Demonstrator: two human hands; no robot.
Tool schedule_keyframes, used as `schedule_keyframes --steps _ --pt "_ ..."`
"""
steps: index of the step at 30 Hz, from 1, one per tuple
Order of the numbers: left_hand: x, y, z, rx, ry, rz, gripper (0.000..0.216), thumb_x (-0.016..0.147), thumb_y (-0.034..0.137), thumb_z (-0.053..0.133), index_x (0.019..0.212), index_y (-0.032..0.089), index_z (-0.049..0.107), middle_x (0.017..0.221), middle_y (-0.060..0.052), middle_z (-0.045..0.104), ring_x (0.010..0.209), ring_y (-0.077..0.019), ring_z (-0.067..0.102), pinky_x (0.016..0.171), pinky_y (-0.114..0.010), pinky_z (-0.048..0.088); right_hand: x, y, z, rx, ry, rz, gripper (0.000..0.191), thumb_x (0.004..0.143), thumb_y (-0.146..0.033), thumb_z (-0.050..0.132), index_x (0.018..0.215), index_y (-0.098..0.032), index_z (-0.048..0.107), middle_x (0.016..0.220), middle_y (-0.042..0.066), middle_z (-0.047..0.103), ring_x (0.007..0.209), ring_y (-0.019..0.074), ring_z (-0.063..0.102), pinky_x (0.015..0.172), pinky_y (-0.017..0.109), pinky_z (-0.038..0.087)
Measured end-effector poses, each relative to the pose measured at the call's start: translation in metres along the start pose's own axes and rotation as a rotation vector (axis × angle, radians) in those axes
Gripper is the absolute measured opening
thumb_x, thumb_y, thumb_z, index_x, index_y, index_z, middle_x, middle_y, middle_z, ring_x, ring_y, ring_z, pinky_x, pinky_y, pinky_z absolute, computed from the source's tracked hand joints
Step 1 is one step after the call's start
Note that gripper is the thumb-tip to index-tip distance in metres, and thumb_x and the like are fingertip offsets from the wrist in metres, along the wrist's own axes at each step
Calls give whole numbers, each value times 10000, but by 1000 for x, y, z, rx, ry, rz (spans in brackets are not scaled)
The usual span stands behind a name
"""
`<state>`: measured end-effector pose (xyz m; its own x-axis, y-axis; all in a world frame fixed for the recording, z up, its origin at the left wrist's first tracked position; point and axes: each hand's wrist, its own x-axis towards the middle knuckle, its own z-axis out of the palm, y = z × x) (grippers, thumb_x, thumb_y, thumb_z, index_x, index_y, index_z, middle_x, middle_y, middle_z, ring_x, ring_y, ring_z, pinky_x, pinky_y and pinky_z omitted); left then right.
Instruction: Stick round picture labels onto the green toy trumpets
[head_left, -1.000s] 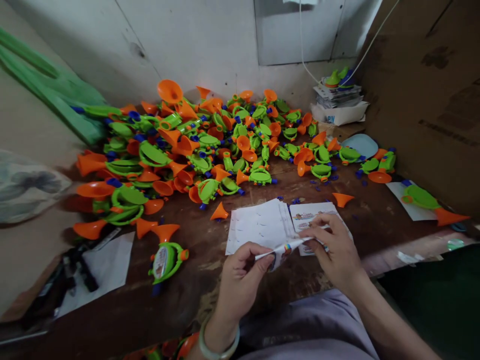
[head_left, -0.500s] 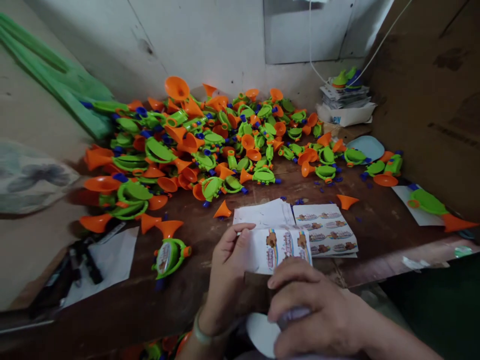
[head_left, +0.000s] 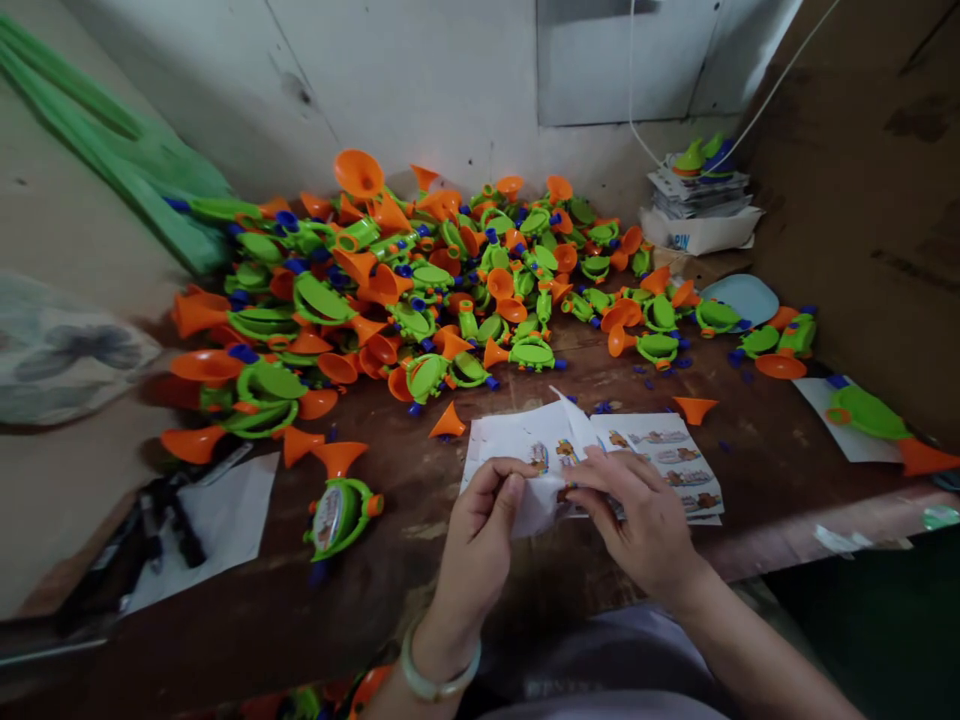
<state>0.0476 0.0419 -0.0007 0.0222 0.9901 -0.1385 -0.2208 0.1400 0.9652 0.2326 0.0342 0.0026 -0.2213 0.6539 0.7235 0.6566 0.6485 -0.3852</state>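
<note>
My left hand [head_left: 486, 525] pinches the left end of a small white sticker sheet [head_left: 534, 508] printed with brown bear cartoons and rainbows. Closed at the sheet's right part, my right hand [head_left: 641, 515] has its thumb and fingertips together on it. Between the hands the sheet is bent, and a white corner [head_left: 574, 418] sticks up. Whether a single sticker is between the right fingertips is too small to tell. Beneath and beyond lie white papers [head_left: 491, 430] and a printed sticker sheet [head_left: 686, 455]. Left of my hands sits a green toy horn [head_left: 341, 520] bearing an oval sticker.
A big pile of green and orange toy horns [head_left: 427, 375] covers the table's back. Loose orange bells [head_left: 448, 422] and small blue bits lie nearer. Pens [head_left: 180, 530] rest on paper at left. A pale blue disc [head_left: 742, 298] and a paper stack [head_left: 697, 195] stand back right.
My right hand has risen from near my lap to the sheet and closed on it. The sheet has bent and its corner lifted. The pale oval thing by my right hand is out of view.
</note>
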Motion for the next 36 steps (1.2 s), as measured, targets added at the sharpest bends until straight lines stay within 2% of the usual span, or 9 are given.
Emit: schedule_keyframes --steps 3,6,10,13,15,18,22,28,36 --pt "4 -2 1 -28 -12 -60 423 822 628 789 882 214 725 783 -7 657 665 -150 548 601 -236 450 -5 5 4 -36 31 4 510 993 -84 637 1418 -363 610 932 -9 841 846 217 782 835 354 639" --pt "19 -6 -1 212 -37 41 339 951 553 623 954 221 694 792 -4 652 661 -150 548 602 -235 453 -10 3 4 15 -8 -45 494 973 -51 610 1348 -368 662 901 -20 829 841 201 774 854 361 625" --pt "57 -15 -9 453 -90 146 184 926 384 626 927 228 724 844 -31 719 752 -187 631 685 -266 512 -15 -18 -1 310 -281 -250 398 1049 -138 583 1382 -351 631 884 -54 815 857 158 743 916 330 598" --pt "88 -13 -21 627 -114 200 133 831 247 703 949 248 763 957 -57 769 876 -241 685 826 -341 562 -19 -27 -3 425 -382 -201 334 1051 -175 613 1348 -328 622 871 -50 781 834 139 710 819 266 591" --pt "110 -5 -36 747 -43 235 248 828 189 684 1057 248 760 1089 -92 762 1043 -293 681 987 -428 543 -21 -26 -2 417 -355 -108 411 1009 -130 627 1365 -332 600 871 -36 767 814 149 701 756 251 589" --pt "146 14 -63 900 134 265 367 846 173 658 1207 206 708 1372 -176 656 1407 -402 494 1216 -586 354 -25 -22 2 482 -276 -26 702 956 -58 592 1562 -350 391 845 -40 784 768 174 701 732 270 610" --pt "187 27 -91 994 218 249 548 698 140 771 1233 189 664 1490 -213 592 1520 -476 345 1250 -688 243 -25 -24 9 539 -260 20 775 970 -50 551 1621 -372 278 857 -25 799 799 192 710 747 281 635" --pt "201 27 -109 812 281 317 425 587 148 823 970 205 648 1164 -142 713 1283 -391 598 1125 -521 482 -20 -25 11 535 -213 1 686 974 -74 565 1574 -341 364 857 -23 799 809 194 701 782 275 632" --pt "175 63 -136 137 699 463 408 784 483 816 950 214 558 948 -25 708 894 -168 709 841 -294 596 -12 -18 2 708 -36 171 611 1074 -206 562 1630 -346 351 878 -7 737 869 185 723 893 316 629"
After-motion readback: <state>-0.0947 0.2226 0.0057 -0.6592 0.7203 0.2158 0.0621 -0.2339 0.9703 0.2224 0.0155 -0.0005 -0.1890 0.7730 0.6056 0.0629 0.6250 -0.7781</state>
